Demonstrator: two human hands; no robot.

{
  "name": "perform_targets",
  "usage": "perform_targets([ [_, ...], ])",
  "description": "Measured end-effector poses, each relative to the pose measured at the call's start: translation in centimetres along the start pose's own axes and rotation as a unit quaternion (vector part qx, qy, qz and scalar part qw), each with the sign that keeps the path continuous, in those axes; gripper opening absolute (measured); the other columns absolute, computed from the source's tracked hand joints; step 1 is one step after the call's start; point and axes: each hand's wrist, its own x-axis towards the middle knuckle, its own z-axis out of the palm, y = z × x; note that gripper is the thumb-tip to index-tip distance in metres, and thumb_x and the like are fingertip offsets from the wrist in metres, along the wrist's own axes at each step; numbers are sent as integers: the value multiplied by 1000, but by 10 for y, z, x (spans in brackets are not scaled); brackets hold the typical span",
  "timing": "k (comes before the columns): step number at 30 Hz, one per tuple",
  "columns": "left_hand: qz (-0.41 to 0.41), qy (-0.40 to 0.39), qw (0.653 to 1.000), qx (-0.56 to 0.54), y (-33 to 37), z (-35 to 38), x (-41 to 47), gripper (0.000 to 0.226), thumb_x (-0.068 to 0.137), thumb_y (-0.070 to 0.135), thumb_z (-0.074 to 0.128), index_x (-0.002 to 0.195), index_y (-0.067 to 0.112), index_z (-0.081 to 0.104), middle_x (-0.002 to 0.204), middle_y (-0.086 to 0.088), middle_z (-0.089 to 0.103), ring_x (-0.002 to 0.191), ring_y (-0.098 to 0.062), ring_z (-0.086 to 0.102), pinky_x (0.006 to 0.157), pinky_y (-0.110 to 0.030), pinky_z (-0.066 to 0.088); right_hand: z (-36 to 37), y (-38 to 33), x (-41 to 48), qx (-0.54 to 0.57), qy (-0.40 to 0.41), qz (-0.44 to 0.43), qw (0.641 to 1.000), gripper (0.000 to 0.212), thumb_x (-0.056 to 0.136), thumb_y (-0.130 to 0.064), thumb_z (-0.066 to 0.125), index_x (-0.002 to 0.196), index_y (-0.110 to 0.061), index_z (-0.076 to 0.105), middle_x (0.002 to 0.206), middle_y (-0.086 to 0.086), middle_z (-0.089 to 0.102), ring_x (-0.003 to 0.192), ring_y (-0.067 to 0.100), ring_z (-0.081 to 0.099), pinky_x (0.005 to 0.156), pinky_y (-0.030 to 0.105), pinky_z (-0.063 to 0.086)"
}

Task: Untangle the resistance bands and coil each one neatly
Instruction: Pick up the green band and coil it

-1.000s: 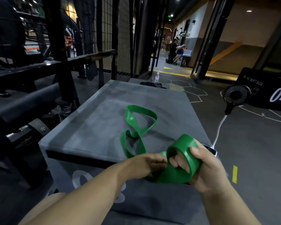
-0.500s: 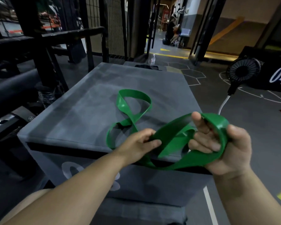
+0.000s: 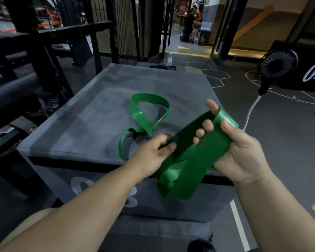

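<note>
Head view: the green band [image 3: 193,155] is running far-left to near-right; the right hand [image 3: 244,153] is gripping its coils, the left hand [image 3: 153,151] is pinching it, fingertips blurred.

The green band [image 3: 195,157] looks like smooth rubber or latex with a glossy skin that catches pale highlights along its flat faces and folds. The grey surface [image 3: 84,128] under it is covered in a matt, slightly napped cloth or vinyl, mottled with lighter scuffs, with a seam along its edge. The floor [image 3: 289,142] beside it is dark, matt and finely grained, the fan [image 3: 278,65] has a black plastic grille with a dull sheen, its cable [image 3: 251,110] is smooth white plastic, and the rack [image 3: 96,28] is black-painted metal
</note>
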Motion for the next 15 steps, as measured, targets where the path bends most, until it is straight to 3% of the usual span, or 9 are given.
perform_targets([
  [2, -41, -42, 996, -66, 1, 3, -4, 19, 95, 15, 55, 114, 15, 58, 114, -11, 65, 109, -25, 61, 98, -40, 46, 2, 1, 1, -74, 74, -44, 994, 65, 79, -1, 57, 139, -23, 49, 92, 4, 64, 73, 19, 63, 75, 35, 56],
  [4, -66, -37, 988, -133, 3, 3, -6, 27, 79, 16, 57, 105, 17, 54, 108, -14, 59, 102, -29, 57, 91, -39, 45, -1, 4, 1, -188, 110, -32, 975, 80, 69, 8, 58, 136, -34, 48, 98, 1, 67, 67, 17, 60, 70, 33, 56],
  [6, -52, -5, 985, -164, 6, -1, -4, 31, 67, 19, 55, 97, 19, 48, 101, -11, 53, 97, -25, 51, 85, -39, 40, -8, 8, -1, -308, 101, 2, 946, 86, 66, 6, 62, 130, -50, 47, 101, -3, 67, 74, 19, 59, 76, 36, 54],
  [9, -17, 5, 986, -168, 10, -4, -6, 32, 67, 19, 62, 93, 18, 44, 91, -3, 56, 87, -18, 55, 80, -34, 44, -10, 16, -4, -513, 33, 42, 857, 92, 67, -4, 73, 128, -62, 36, 123, -11, 62, 100, 14, 62, 93, 31, 50],
  [12, 3, 7, 988, -157, 10, -2, -7, 30, 79, 13, 71, 93, 16, 44, 81, -1, 56, 78, -13, 55, 73, -29, 44, -3, 21, -1, -594, 58, 15, 802, 73, 72, -1, 76, 121, -48, 53, 119, -16, 66, 107, 1, 63, 98, 25, 49],
  [15, 2, 41, 984, -173, 9, -5, -5, 42, 74, 39, 76, 95, 17, 47, 86, -6, 59, 82, -17, 58, 74, -35, 48, 2, 21, 1, -533, 142, -12, 834, 35, 84, -4, 71, 106, -31, 70, 97, -13, 74, 95, 3, 68, 86, 28, 53],
])
